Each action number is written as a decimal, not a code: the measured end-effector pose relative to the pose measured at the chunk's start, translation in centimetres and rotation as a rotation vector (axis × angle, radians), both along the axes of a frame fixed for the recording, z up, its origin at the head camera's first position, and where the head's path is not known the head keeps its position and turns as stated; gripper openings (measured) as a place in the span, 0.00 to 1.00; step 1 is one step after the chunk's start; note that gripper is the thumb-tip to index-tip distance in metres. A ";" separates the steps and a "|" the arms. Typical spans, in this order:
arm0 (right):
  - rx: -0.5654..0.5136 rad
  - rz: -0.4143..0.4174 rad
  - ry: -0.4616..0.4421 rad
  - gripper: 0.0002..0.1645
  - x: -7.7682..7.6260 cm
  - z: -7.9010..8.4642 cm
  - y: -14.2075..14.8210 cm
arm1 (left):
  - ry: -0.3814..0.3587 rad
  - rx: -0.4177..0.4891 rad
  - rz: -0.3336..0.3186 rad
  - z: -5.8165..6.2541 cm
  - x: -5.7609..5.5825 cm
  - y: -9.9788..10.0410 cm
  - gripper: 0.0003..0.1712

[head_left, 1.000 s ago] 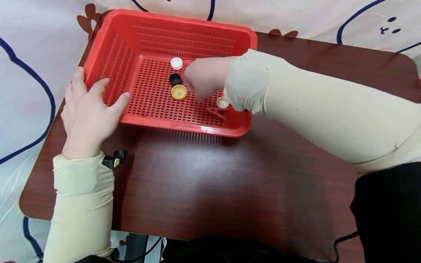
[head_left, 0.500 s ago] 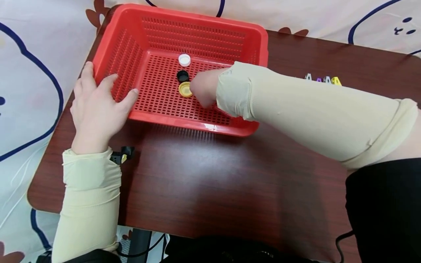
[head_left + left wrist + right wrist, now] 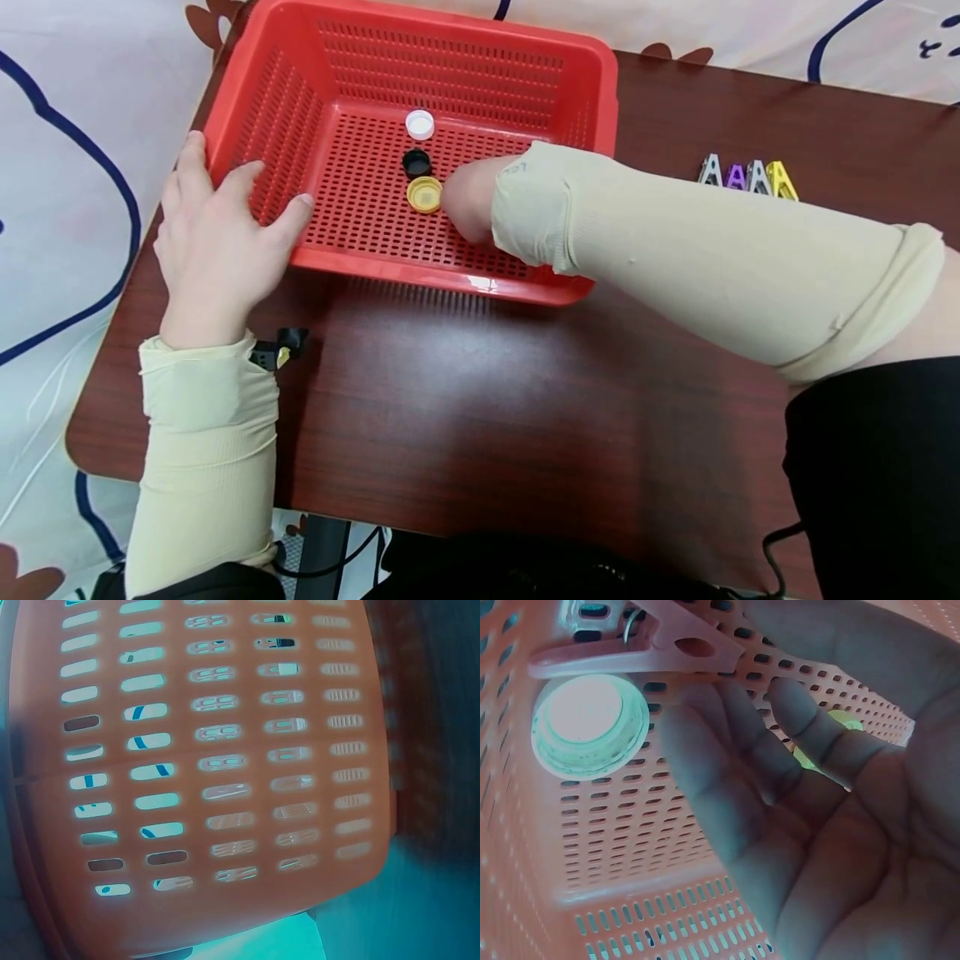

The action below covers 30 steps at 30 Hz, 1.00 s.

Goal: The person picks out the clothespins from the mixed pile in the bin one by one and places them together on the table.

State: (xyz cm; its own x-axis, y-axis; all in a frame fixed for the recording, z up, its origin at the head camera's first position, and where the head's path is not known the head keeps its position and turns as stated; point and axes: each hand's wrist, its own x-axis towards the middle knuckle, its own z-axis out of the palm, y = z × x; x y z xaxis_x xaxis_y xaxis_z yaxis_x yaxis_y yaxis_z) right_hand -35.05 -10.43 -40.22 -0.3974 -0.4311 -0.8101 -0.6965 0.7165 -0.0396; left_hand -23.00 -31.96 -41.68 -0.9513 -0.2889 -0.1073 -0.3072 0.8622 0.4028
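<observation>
In the head view a red perforated basket (image 3: 397, 272) stands on the table. My left hand (image 3: 217, 258) rests over its left front corner, fingers spread and fairly straight. Inside, my right hand (image 3: 472, 204) reaches low toward the right side, its fingers hidden there. The right wrist view shows those fingers loosely extended, holding nothing, close to a pale round cap (image 3: 589, 724) and a pink clothespin (image 3: 671, 649). A white cap (image 3: 420, 125), a black cap (image 3: 417, 163) and a yellow cap (image 3: 425, 194) lie in a line left of that hand.
Beyond my right forearm, several clothespins stand in a row, a yellow clothespin (image 3: 782, 181) at its right end. A small black device (image 3: 279, 350) sits at my left wrist. The brown table (image 3: 465, 400) extends in front of the basket.
My right hand has moved lower toward the basket's right front, its wrist now covering the pale cap and pink clothespin. The row of clothespins has come into view. My left hand stays on the basket.
</observation>
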 end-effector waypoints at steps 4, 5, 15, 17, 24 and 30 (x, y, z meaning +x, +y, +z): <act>0.011 -0.027 -0.005 0.28 0.1 0.1 0.0 | -0.002 0.001 0.002 0.0 0.1 -0.1 0.45; 0.012 -0.025 -0.004 0.28 0.1 0.2 0.0 | 0.001 0.002 0.001 0.0 0.1 -0.1 0.44; -0.017 -0.178 -0.022 0.30 0.2 -0.6 0.3 | 0.011 0.002 -0.005 0.0 0.0 0.0 0.44; -0.021 -0.120 -0.014 0.28 0.1 -0.7 0.3 | 0.013 0.001 -0.006 0.0 -0.1 0.0 0.44; -0.073 0.017 -0.020 0.22 -0.1 -0.1 0.3 | 0.019 0.003 -0.006 0.1 -0.2 0.1 0.44; -0.124 0.060 -0.010 0.20 0.1 -0.1 0.2 | 0.000 0.008 0.002 0.1 -0.1 0.1 0.44</act>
